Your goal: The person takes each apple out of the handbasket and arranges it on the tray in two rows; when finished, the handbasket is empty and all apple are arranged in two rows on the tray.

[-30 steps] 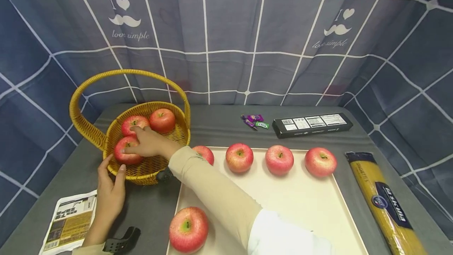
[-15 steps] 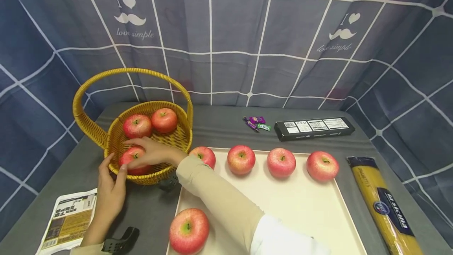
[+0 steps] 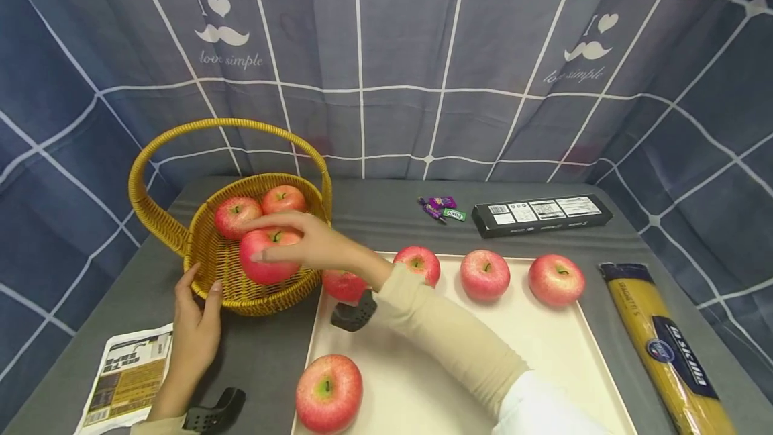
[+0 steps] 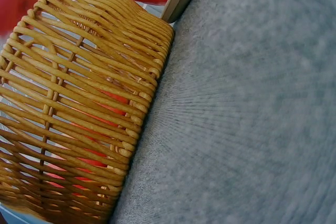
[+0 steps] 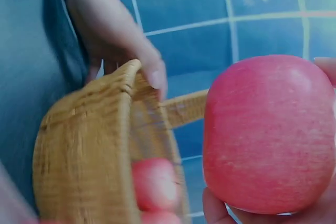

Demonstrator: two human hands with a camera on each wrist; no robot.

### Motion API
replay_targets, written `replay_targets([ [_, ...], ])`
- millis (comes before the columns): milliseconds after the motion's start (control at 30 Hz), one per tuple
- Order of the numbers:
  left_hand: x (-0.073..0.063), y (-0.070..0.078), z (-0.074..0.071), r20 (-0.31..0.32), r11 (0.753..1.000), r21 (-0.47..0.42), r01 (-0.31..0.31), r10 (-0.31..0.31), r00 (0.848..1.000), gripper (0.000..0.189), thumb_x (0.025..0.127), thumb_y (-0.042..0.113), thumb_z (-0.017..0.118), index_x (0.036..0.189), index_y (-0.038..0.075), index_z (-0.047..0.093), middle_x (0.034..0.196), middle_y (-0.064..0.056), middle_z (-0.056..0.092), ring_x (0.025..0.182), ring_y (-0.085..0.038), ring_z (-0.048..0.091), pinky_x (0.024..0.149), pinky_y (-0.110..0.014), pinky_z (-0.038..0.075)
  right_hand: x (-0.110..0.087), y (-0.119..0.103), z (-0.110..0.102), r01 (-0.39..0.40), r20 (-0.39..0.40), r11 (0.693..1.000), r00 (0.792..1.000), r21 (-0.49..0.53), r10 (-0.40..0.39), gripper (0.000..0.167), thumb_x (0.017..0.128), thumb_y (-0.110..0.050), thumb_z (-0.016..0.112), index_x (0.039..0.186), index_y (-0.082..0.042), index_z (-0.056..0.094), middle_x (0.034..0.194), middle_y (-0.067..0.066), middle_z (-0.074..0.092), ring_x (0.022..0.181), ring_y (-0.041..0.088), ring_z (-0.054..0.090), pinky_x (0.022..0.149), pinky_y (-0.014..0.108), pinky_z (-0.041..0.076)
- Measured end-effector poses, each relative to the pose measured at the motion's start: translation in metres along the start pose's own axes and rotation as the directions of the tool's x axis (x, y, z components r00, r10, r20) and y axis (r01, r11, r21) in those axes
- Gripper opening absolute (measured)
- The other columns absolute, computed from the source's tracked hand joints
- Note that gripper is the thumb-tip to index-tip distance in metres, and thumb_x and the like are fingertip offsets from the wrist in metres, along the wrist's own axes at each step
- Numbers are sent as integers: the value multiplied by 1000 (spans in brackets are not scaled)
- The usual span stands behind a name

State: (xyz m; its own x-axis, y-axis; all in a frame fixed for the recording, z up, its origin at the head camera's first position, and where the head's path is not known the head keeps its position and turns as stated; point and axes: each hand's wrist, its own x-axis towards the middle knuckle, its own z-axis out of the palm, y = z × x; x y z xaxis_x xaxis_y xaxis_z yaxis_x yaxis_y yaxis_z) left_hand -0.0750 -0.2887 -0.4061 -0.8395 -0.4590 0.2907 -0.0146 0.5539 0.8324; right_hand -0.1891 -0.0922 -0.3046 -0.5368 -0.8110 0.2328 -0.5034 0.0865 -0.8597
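Observation:
My right hand (image 3: pixel 302 240) grips a red apple (image 3: pixel 266 262) by its sides, above the near part of a yellow wicker basket (image 3: pixel 253 305). The right wrist view shows this apple (image 5: pixel 270 135) clear of the basket's rim, with fingertips at its edges. Two more apples, one left (image 3: pixel 235 215) and one right (image 3: pixel 284 199), lie at the back of the basket. At the basket's near left rim, my left hand (image 3: pixel 196 334) holds on, a digit (image 5: pixel 155 77) hooked over the edge in the right wrist view. The left wrist view has the basket's woven side (image 4: pixel 79 103).
Right of the basket lies a cream tray (image 3: pixel 471 354) with apples along its far edge and one apple (image 3: pixel 329 393) at its near left. Around it are wrapped candies (image 3: pixel 436 207), a black box (image 3: pixel 540 215), a spaghetti pack (image 3: pixel 667 348) and a printed pouch (image 3: pixel 128 374).
The right hand has taken hold of the near apple, lifted it off the basket floor and moved it to the right. The left hand stays at the rim.

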Motion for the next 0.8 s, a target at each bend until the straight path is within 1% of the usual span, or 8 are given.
replay_targets([
  [100, 0, 0, 1, 1, 1000, -3, 9, -9, 1000, 52, 95, 24, 42, 141, 11, 23, 144, -22, 26, 133, -38, 23, 108, -52, 16, -38, -8, -22, 49, 4, 997, 999, -53, -49, 45, 78, -23, 69, 122, -21, 58, 123, -8, 54, 113, -2, 45, 94, 19, 40],
  [233, 0, 0, 2, 0, 1000, -2, 20, -20, 1000, 51, 95, 24, 41, 141, 12, 23, 145, -20, 25, 134, -37, 22, 109, -51, 16, -93, -5, -40, 27, 25, 996, 999, -83, -25, 44, 77, -23, 69, 120, -23, 59, 122, -7, 51, 114, 4, 45, 90, 24, 45],
  [367, 1, 0, 3, 0, 1000, -2, 17, -17, 1000, 51, 94, 24, 43, 141, 11, 24, 145, -19, 26, 134, -35, 24, 109, -49, 16, -146, 10, -46, -1, 45, 989, 999, -148, 8, 44, 75, -23, 69, 118, -25, 60, 124, -3, 50, 117, 9, 42, 94, 29, 42],
  [433, 1, 0, 4, 0, 1000, -2, 20, -20, 1000, 51, 95, 24, 42, 141, 12, 24, 145, -19, 26, 134, -35, 24, 109, -48, 16, -170, 18, -45, -21, 56, 983, 998, -182, 32, 44, 74, -24, 70, 117, -28, 60, 124, -3, 50, 117, 8, 42, 95, 29, 40],
  [500, 0, 1, 3, -1, 1000, 2, 23, -23, 1000, 51, 95, 24, 42, 141, 12, 24, 145, -19, 26, 134, -36, 23, 109, -49, 16, -191, 25, -42, -38, 66, 981, 996, -190, 52, 44, 74, -26, 71, 116, -30, 59, 123, -4, 50, 117, 8, 42, 95, 27, 40],
  [633, 0, 1, 2, 0, 1000, 4, 23, -23, 1000, 51, 95, 25, 42, 141, 11, 23, 145, -20, 25, 135, -36, 22, 109, -50, 15, -221, 36, -32, -50, 99, 985, 993, -164, 67, 44, 75, -29, 72, 117, -30, 58, 121, -7, 49, 115, 7, 44, 93, 23, 41],
  [700, 0, 1, 2, 4, 1000, 3, 20, -20, 1000, 52, 95, 24, 42, 141, 11, 23, 145, -20, 25, 135, -35, 22, 109, -49, 15, -231, 38, -27, -36, 110, 983, 992, -178, 57, 45, 75, -32, 71, 118, -29, 58, 121, -8, 48, 113, 7, 45, 92, 23, 41],
  [800, 0, 0, 2, 8, 1000, 3, 20, -21, 1000, 52, 95, 24, 41, 141, 11, 22, 146, -20, 24, 135, -36, 21, 109, -50, 15, -239, 39, -19, -39, 127, 980, 990, -195, 65, 48, 76, -36, 71, 121, -29, 55, 121, -12, 47, 113, 4, 44, 92, 22, 40],
])
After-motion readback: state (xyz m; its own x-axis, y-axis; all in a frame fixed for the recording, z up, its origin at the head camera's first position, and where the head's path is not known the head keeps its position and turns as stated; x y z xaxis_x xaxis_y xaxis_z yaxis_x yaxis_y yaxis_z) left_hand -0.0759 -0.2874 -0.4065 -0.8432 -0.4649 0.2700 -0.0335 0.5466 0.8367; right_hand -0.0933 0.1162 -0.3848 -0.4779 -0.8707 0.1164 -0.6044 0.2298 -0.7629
